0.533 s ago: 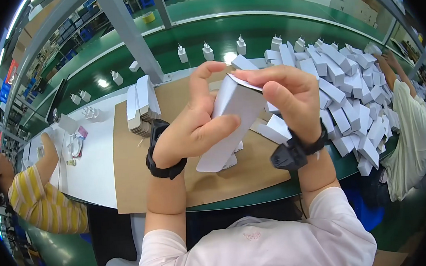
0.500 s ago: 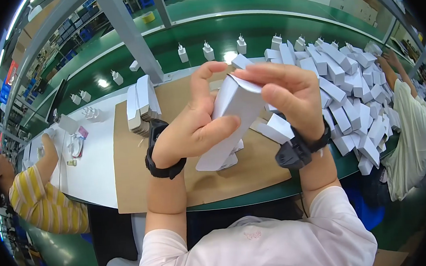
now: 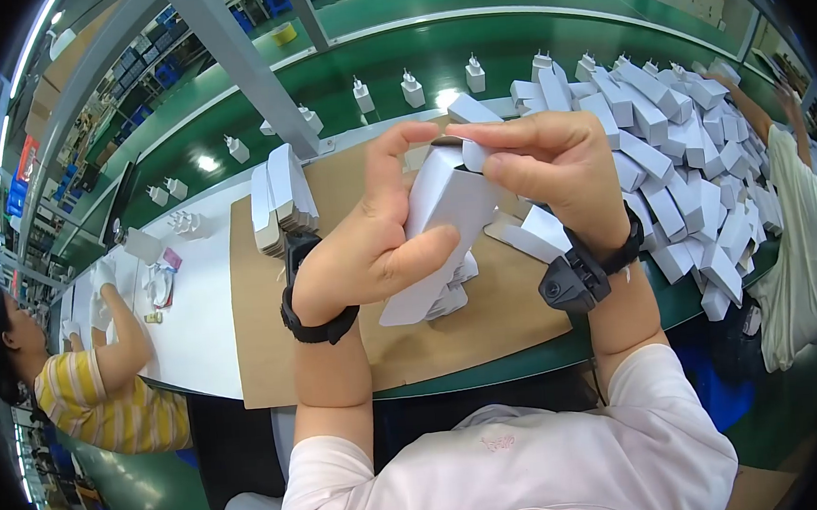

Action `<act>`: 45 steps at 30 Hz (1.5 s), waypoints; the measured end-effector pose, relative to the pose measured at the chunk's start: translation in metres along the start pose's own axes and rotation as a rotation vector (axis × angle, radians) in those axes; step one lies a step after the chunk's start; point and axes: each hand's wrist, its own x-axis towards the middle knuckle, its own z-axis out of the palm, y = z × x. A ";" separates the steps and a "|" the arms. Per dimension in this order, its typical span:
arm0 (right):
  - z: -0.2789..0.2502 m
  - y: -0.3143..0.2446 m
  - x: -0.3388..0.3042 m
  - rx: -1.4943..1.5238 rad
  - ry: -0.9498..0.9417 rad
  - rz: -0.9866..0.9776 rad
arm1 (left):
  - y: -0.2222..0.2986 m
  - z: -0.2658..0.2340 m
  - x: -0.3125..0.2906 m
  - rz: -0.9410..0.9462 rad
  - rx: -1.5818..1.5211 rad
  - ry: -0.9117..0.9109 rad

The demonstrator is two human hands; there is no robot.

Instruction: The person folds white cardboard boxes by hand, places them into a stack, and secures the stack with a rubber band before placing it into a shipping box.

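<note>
A tall white paper box [image 3: 441,210] is held tilted above the brown cardboard sheet [image 3: 331,369]. My left hand [image 3: 360,239] wraps round its side, thumb across the near face and forefinger raised by the top end. At that top end the box is partly open. My right hand [image 3: 559,173] pinches a small flap [image 3: 475,156] there between thumb and fingers. A long flap hangs from the lower end. Beneath it, more white cartons [image 3: 450,299] lie partly hidden on the cardboard. Another white carton [image 3: 541,231] lies by my right wrist.
Flattened white cartons [image 3: 281,193] are stacked at left. A large heap of white boxes [image 3: 673,180] covers the right side. White plug chargers [image 3: 413,89] stand in a row beyond a grey post [image 3: 234,63]. Co-workers sit at left, in a striped yellow shirt [image 3: 105,390], and at right.
My right fingers have closed from a spread pose onto the flap at the box's top. The left co-worker's hands and head have shifted.
</note>
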 end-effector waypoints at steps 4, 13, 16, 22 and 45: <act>-0.001 0.004 0.002 0.004 0.004 0.021 | 0.002 0.003 0.001 -0.004 -0.009 0.021; 0.009 0.023 0.005 0.095 -0.062 -0.153 | 0.009 0.000 0.003 -0.126 -0.123 0.142; 0.019 0.027 0.005 -0.043 -0.074 -0.250 | 0.009 -0.006 -0.005 -0.126 -0.073 0.158; 0.005 0.020 0.004 0.226 -0.220 -0.098 | 0.009 0.000 -0.004 -0.052 -0.075 0.129; -0.225 -0.001 -0.094 -1.236 1.154 -0.163 | -0.084 -0.009 -0.008 -0.702 0.723 0.408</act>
